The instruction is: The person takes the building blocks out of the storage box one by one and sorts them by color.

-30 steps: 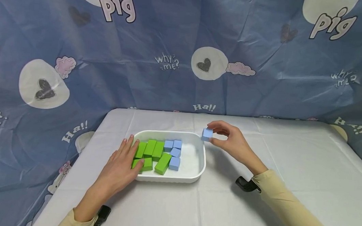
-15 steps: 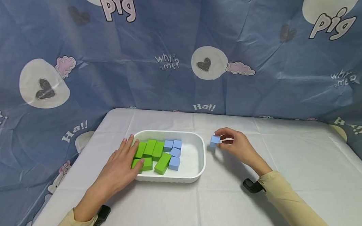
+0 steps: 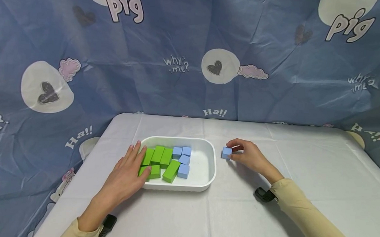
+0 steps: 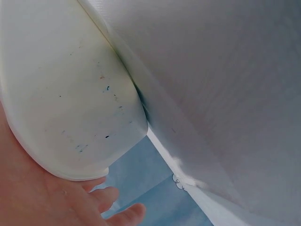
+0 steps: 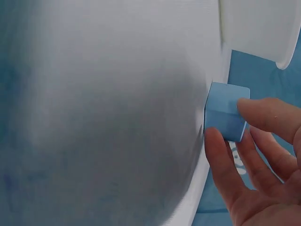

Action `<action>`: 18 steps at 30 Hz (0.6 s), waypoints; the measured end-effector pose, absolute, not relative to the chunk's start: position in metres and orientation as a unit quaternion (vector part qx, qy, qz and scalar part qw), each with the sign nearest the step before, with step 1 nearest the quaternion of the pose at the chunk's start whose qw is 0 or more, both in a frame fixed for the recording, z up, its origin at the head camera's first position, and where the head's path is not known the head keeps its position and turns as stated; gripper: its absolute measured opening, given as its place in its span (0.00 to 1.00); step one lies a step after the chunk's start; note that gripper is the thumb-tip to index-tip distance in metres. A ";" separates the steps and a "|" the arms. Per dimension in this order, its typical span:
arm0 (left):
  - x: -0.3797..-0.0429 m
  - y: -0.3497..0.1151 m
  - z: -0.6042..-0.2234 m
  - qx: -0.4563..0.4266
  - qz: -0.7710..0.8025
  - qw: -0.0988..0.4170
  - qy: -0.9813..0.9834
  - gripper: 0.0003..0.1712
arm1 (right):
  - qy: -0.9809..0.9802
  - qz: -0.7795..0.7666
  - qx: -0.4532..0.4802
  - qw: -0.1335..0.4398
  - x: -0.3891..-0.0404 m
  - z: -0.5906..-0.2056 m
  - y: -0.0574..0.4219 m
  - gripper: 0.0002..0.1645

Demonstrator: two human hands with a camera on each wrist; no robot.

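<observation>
Just right of the white tray (image 3: 202, 185), my right hand (image 3: 250, 157) pinches a blue cube (image 3: 226, 153) between thumb and fingers. In the right wrist view the blue cube (image 5: 227, 112) appears down at the tablecloth, with the thumb on one side and a fingertip on another. My left hand (image 3: 125, 181) lies over the tray's left end, fingers straight, its thumb by the green blocks (image 3: 157, 155). Several green blocks fill the tray's left part. Beside them sit several smaller blue cubes (image 3: 183, 171). The left wrist view shows the tray's outer wall (image 4: 70, 94) against the palm.
A white cloth (image 3: 178, 218) covers the table. Behind its far edge hangs a blue printed curtain (image 3: 191, 90). Each wrist wears a black device, such as the one at the right sleeve (image 3: 264, 195).
My right hand has carried the blue cube from the tray's right rim, rightward and down to the tablecloth. My left hand and the tray stay in place.
</observation>
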State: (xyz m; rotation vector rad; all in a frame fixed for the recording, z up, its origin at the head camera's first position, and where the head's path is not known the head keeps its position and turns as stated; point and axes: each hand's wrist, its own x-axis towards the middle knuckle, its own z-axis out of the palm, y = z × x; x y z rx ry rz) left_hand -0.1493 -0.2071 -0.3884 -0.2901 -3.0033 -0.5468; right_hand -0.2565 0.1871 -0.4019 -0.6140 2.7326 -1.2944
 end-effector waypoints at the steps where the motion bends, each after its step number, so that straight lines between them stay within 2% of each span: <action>1: -0.149 -0.207 -0.388 -0.094 -0.178 0.038 -0.979 0.40 | 0.886 -0.419 -0.197 0.028 -0.257 -0.402 0.187 0.20; 11: -0.150 -0.207 -0.389 -0.096 -0.181 0.041 -0.978 0.40 | 0.885 -0.419 -0.199 0.037 -0.258 -0.403 0.190 0.23; 18: -0.150 -0.207 -0.391 -0.099 -0.178 0.045 -0.978 0.40 | 0.879 -0.432 -0.204 0.017 -0.257 -0.397 0.191 0.25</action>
